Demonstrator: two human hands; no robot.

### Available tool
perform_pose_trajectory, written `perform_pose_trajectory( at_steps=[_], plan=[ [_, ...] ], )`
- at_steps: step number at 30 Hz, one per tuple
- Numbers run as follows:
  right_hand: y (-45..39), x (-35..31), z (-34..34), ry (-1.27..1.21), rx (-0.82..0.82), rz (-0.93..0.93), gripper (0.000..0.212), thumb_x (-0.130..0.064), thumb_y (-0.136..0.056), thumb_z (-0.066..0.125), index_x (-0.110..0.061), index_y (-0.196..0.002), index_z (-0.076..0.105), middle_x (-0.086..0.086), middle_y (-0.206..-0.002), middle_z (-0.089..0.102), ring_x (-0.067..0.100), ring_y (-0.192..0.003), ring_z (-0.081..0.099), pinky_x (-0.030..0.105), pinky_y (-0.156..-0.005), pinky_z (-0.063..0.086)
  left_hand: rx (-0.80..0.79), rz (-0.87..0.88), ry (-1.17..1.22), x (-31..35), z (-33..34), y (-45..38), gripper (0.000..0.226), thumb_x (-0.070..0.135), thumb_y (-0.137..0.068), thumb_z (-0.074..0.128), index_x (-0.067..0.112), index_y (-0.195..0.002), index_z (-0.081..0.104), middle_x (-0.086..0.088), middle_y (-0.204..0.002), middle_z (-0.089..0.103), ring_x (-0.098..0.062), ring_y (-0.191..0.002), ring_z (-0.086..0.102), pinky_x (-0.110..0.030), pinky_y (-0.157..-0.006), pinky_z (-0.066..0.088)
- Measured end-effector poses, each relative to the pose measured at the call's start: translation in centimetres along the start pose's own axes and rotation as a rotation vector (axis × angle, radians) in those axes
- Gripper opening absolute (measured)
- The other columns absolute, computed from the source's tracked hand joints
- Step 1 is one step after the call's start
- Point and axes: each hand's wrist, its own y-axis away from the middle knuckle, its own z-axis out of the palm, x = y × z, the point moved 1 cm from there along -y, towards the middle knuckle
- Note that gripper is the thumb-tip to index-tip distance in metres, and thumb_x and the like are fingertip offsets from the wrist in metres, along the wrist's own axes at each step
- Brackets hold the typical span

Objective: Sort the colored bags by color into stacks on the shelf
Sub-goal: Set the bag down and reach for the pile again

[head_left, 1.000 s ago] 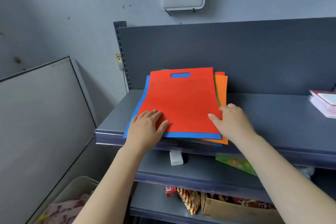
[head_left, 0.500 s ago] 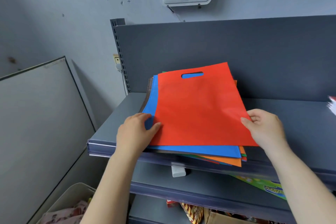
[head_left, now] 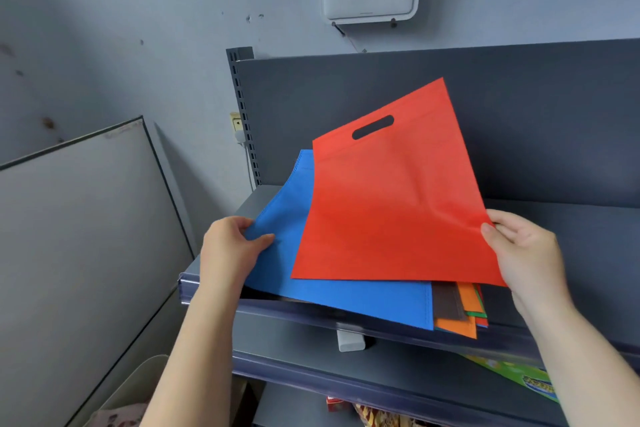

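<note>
Red bag (head_left: 391, 204) pinched by R hand (head_left: 523, 253); L hand (head_left: 232, 246) pinches blue bag (head_left: 346, 302).

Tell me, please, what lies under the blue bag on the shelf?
Under the blue bag, edges of a brown bag, an orange bag, a green one and a red one poke out at its right corner. How many more lie beneath is covered.

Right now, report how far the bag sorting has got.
Done: no sorted stacks show on the grey metal shelf. In hand: the right hand lifts the flat red fabric bag; the left hand grips the blue fabric bag. Left: the mixed pile beneath, showing brown, orange and green edges.
</note>
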Motion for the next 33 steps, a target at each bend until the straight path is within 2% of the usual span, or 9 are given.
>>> perform_pose_trajectory(
  at_steps=[3,6,10,13,17,20,24,30,33],
  plan=[
    [0.6,-0.9,0.4,-0.099,-0.028,0.004,0.031,-0.009,-0.094,0.056,-0.035,-0.092,0.071,-0.006,-0.093,0.074,0.016,-0.092,0.07,0.032,-0.081,0.057,0.077,0.119,-0.078,0.3,-1.6,0.7,0.009,0.018,-0.08,0.071,0.01,-0.081,0.066,0.003,-0.067,0.059,-0.017,-0.064,0.053,-0.026,-0.052,0.037],
    [1.3,-1.8,0.4,-0.188,-0.077,0.038,0.031,-0.007,-0.095,0.053,-0.032,-0.098,0.071,-0.005,-0.1,0.074,0.015,-0.098,0.068,0.035,-0.087,0.056,0.154,0.174,0.044,0.2,-3.3,2.1,0.01,0.012,-0.082,0.069,0.019,-0.083,0.062,0.011,-0.069,0.06,-0.012,-0.065,0.056,-0.015,-0.051,0.037],
    [2.9,-3.2,0.3,-0.341,-0.154,0.107,0.031,-0.002,-0.096,0.049,-0.02,-0.11,0.069,-0.006,-0.094,0.075,0.01,-0.086,0.071,0.022,-0.07,0.058,0.276,0.114,0.257,-1.0,-5.2,5.3,0.017,0.012,-0.084,0.067,0.027,-0.079,0.063,0.015,-0.069,0.065,0.004,-0.056,0.058,-0.016,-0.051,0.04],
    [5.1,-4.4,0.6,-0.403,-0.235,0.141,0.032,-0.001,-0.095,0.048,-0.023,-0.102,0.07,-0.005,-0.091,0.075,0.009,-0.081,0.071,0.021,-0.066,0.057,0.4,0.034,0.422,-2.4,-6.3,8.7,0.024,0.012,-0.085,0.067,0.035,-0.076,0.063,0.015,-0.074,0.068,0.008,-0.058,0.059,-0.01,-0.055,0.044],
    [8.9,-5.8,1.3,-0.428,-0.358,0.185,0.042,-0.001,-0.095,0.049,-0.029,-0.08,0.076,-0.006,-0.086,0.075,0.008,-0.079,0.071,0.021,-0.063,0.058,0.535,-0.094,0.548,-4.6,-7.8,13.9,0.02,0.017,-0.086,0.068,0.036,-0.077,0.066,0.013,-0.079,0.071,-0.007,-0.07,0.066,-0.019,-0.063,0.053],
    [12.1,-6.1,1.6,-0.445,-0.439,0.231,0.038,-0.002,-0.095,0.048,-0.026,-0.085,0.076,-0.002,-0.091,0.075,0.01,-0.083,0.071,0.023,-0.066,0.058,0.632,-0.141,0.594,-6.6,-9.9,17.9,0.02,0.018,-0.085,0.069,0.037,-0.078,0.069,0.008,-0.082,0.072,-0.014,-0.075,0.068,-0.031,-0.069,0.053],
    [16.3,-6.1,2.2,-0.475,-0.543,0.303,0.03,-0.001,-0.096,0.046,-0.02,-0.102,0.069,-0.004,-0.087,0.075,0.008,-0.078,0.071,0.021,-0.065,0.058,0.777,-0.139,0.606,-8.5,-13.6,23.8,0.03,0.012,-0.086,0.068,0.04,-0.077,0.071,0.012,-0.075,0.073,-0.005,-0.067,0.067,-0.019,-0.06,0.053],
    [24.7,-6.1,4.1,-0.53,-0.763,0.428,0.029,-0.001,-0.096,0.046,-0.016,-0.107,0.067,0.002,-0.089,0.075,0.012,-0.077,0.072,0.024,-0.062,0.058,1.007,-0.154,0.528,-10.6,-19.8,34.3,0.023,0.01,-0.085,0.068,0.032,-0.079,0.071,0.012,-0.07,0.072,-0.002,-0.06,0.064,-0.015,-0.058,0.052],
    [29.7,-6.5,5.7,-0.556,-0.898,0.498,0.028,0.002,-0.095,0.045,-0.014,-0.102,0.066,-0.002,-0.077,0.074,0.008,-0.064,0.07,0.02,-0.054,0.056,1.115,-0.173,0.509,-11.3,-23.1,40.0,0.016,0.007,-0.086,0.067,0.023,-0.084,0.069,0.007,-0.071,0.073,-0.006,-0.062,0.065,-0.018,-0.058,0.053]
  ],
)
